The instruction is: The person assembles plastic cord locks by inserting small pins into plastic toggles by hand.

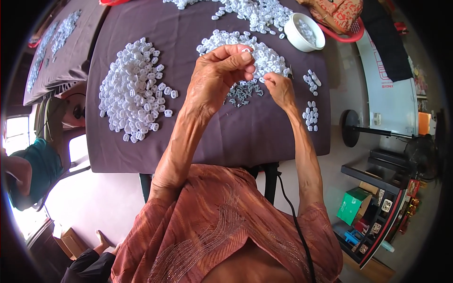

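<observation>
My left hand (pixel 221 70) is raised over the table, thumb and fingers pinched around a small white oval plastic piece (pixel 246 50). To its right, my right hand (pixel 281 90) is closed at the fingertips; whatever is in them is too small to make out. Both hands are by a heap of the same white plastic pieces (pixel 271 57). Just in front of that heap lies a small pile of thin grey metal pins or screws (pixel 244 93). On the left spreads a large heap of white pieces (pixel 130 87), which show dark marks or holes.
A dark cloth covers the table (pixel 207 141). More white pieces (pixel 257 14) lie at the far side, beside a white bowl (pixel 293 40) and a red basket (pixel 355 34). Small groups of pieces (pixel 310 115) sit at right. Another person (pixel 35 160) sits at left. A black cable (pixel 295 214) hangs over my front.
</observation>
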`<state>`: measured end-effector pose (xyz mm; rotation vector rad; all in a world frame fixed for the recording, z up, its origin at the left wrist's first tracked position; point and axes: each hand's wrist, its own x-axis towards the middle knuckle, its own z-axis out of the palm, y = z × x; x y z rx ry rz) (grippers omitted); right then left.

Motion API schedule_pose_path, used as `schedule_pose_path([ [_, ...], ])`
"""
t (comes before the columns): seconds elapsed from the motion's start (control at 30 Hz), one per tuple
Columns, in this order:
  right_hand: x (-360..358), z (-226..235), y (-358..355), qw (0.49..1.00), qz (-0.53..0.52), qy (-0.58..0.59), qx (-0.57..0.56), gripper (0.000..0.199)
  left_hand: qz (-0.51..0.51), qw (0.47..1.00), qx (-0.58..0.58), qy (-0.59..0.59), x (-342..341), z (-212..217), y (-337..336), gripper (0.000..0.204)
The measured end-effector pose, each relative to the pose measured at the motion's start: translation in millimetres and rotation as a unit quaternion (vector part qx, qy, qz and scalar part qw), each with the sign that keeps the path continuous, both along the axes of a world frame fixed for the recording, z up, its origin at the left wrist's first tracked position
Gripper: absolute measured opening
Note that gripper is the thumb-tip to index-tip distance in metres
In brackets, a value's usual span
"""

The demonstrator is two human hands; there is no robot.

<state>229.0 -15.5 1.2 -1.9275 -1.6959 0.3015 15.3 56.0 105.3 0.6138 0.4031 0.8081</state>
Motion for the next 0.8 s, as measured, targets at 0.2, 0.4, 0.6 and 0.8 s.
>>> schedule_pose_path([
  [0.2,-1,-15,6,0.993,0.039,-0.108,0.012,0.011,-0.003,1.000,-0.015,-0.012,3,-8,1,0.012],
  [0.4,0,-14,4,0.995,0.050,-0.084,0.015,0.012,0.007,1.000,-0.015,0.004,1,-9,0,0.012],
  [0.6,1,-1,-1,0.999,-0.006,0.025,-0.038,0.010,-0.001,1.000,-0.018,0.022,2,-7,0,0.013],
  [0.8,-31,111,3,0.904,-0.009,0.427,0.023,0.011,0.000,0.999,0.016,0.052,7,-6,-6,0.012],
])
